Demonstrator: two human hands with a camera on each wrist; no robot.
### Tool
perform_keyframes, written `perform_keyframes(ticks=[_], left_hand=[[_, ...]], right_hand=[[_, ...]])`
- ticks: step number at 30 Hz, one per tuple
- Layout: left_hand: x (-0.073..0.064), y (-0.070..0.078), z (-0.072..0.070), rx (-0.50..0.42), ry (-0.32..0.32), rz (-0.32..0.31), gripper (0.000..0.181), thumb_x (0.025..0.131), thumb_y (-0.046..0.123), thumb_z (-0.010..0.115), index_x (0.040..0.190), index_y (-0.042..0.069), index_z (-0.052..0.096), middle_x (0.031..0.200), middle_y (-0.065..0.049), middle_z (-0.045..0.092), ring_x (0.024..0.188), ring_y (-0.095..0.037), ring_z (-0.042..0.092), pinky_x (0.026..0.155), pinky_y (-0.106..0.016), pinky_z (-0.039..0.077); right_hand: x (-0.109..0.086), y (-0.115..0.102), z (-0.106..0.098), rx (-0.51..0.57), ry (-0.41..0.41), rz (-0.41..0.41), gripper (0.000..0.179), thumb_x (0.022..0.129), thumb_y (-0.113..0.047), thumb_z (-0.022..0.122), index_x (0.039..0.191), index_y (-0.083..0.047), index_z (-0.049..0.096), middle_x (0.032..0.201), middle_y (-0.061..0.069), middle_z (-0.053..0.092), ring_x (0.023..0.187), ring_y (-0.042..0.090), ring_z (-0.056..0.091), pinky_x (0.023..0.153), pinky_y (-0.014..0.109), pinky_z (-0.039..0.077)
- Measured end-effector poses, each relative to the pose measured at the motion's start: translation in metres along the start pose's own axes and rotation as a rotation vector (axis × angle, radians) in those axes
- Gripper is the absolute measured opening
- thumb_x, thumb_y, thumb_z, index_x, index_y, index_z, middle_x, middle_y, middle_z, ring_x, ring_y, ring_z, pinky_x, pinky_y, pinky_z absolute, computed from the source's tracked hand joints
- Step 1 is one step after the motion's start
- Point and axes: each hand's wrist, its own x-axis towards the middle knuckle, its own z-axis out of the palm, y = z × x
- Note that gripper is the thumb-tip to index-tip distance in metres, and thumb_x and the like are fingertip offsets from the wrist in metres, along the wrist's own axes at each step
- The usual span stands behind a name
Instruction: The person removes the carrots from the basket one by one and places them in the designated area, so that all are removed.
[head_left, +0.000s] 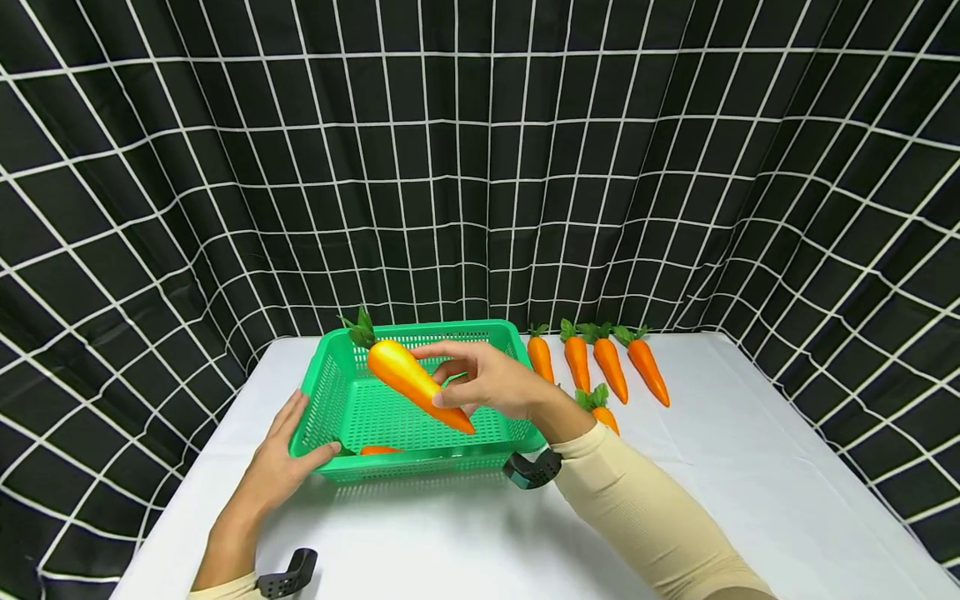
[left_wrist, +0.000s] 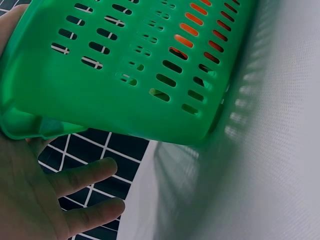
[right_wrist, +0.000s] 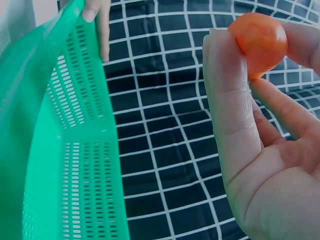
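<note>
My right hand [head_left: 487,379] pinches an orange carrot [head_left: 408,375] near its pointed end, above a green plastic basket [head_left: 427,454]. The carrot slants, with its leafy top up and to the left. In the right wrist view, the rounded orange tip [right_wrist: 258,42] shows between thumb and fingers. My left hand [head_left: 281,458] holds the basket at its near left corner, the thumb over the rim and the fingers outside. Two of those fingers stretch out straight in the left wrist view. Another carrot [head_left: 380,449] lies inside along the near wall, mostly hidden by it.
Several carrots with green tops lie right of the basket, among them the outermost carrot [head_left: 648,371] and a nearer carrot [head_left: 602,414] partly behind my right forearm. A white cloth [head_left: 720,467] covers the table. Black curtains with white grid lines [head_left: 457,167] enclose the back and sides.
</note>
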Motion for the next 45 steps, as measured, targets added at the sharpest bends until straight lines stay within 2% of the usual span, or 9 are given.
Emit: perform_keyframes(ticks=[5, 10, 17, 24, 31, 38, 45], left_hand=[[0.0, 0.0, -0.001, 0.017, 0.004, 0.001, 0.088, 0.074, 0.045, 0.063, 0.14, 0.013, 0.014, 0.144, -0.001, 0.006, 0.127, -0.03, 0.008, 0.09, -0.061, 0.017], [0.0, 0.001, 0.0, 0.018, -0.001, 0.002, 0.088, 0.074, 0.044, 0.063, 0.14, 0.014, 0.013, 0.144, -0.001, 0.006, 0.127, -0.03, 0.008, 0.089, -0.061, 0.017], [0.0, 0.0, 0.0, 0.011, -0.003, 0.009, 0.088, 0.075, 0.044, 0.063, 0.14, 0.014, 0.013, 0.144, -0.002, 0.006, 0.128, -0.03, 0.007, 0.089, -0.062, 0.016], [0.001, -0.002, 0.0, 0.001, 0.0, 0.016, 0.087, 0.075, 0.043, 0.063, 0.14, 0.013, 0.013, 0.144, -0.003, 0.006, 0.127, -0.031, 0.006, 0.089, -0.062, 0.016], [0.0, 0.0, 0.0, -0.009, -0.009, 0.007, 0.087, 0.075, 0.043, 0.063, 0.14, 0.014, 0.012, 0.144, -0.002, 0.005, 0.128, -0.031, 0.005, 0.089, -0.062, 0.015], [0.001, 0.0, 0.001, -0.012, -0.014, -0.005, 0.088, 0.075, 0.043, 0.063, 0.14, 0.014, 0.012, 0.144, -0.002, 0.005, 0.128, -0.031, 0.005, 0.089, -0.063, 0.015], [0.001, 0.0, 0.001, -0.005, 0.005, 0.013, 0.088, 0.075, 0.043, 0.063, 0.14, 0.014, 0.013, 0.144, -0.002, 0.006, 0.128, -0.029, 0.006, 0.089, -0.062, 0.016]], right_hand=[[-0.011, -0.002, 0.005, 0.011, 0.004, -0.045, 0.052, 0.077, -0.002, 0.061, 0.125, -0.019, 0.048, 0.098, 0.019, 0.054, 0.086, 0.035, 0.053, 0.062, 0.045, 0.049], [-0.021, -0.004, 0.012, 0.051, -0.001, -0.082, 0.052, 0.078, 0.002, 0.058, 0.126, -0.016, 0.046, 0.098, 0.02, 0.053, 0.084, 0.036, 0.053, 0.06, 0.047, 0.048], [-0.038, -0.029, 0.026, 0.025, 0.039, -0.097, 0.051, 0.077, 0.004, 0.056, 0.125, -0.01, 0.046, 0.094, 0.023, 0.054, 0.077, 0.035, 0.055, 0.06, 0.042, 0.049], [-0.053, -0.038, 0.034, 0.02, 0.071, -0.109, 0.052, 0.077, 0.002, 0.058, 0.126, -0.009, 0.045, 0.095, 0.021, 0.055, 0.079, 0.034, 0.056, 0.062, 0.044, 0.048], [-0.059, -0.029, 0.036, 0.062, 0.085, -0.152, 0.053, 0.077, 0.004, 0.059, 0.126, -0.011, 0.046, 0.097, 0.019, 0.055, 0.083, 0.035, 0.053, 0.063, 0.044, 0.048], [-0.068, -0.021, 0.039, 0.136, 0.085, -0.212, 0.055, 0.076, 0.008, 0.057, 0.127, -0.006, 0.043, 0.098, 0.022, 0.054, 0.083, 0.037, 0.052, 0.065, 0.045, 0.047], [-0.082, -0.025, 0.04, 0.178, 0.13, -0.212, 0.054, 0.077, 0.006, 0.058, 0.127, -0.004, 0.041, 0.098, 0.024, 0.053, 0.085, 0.038, 0.052, 0.068, 0.046, 0.047]])
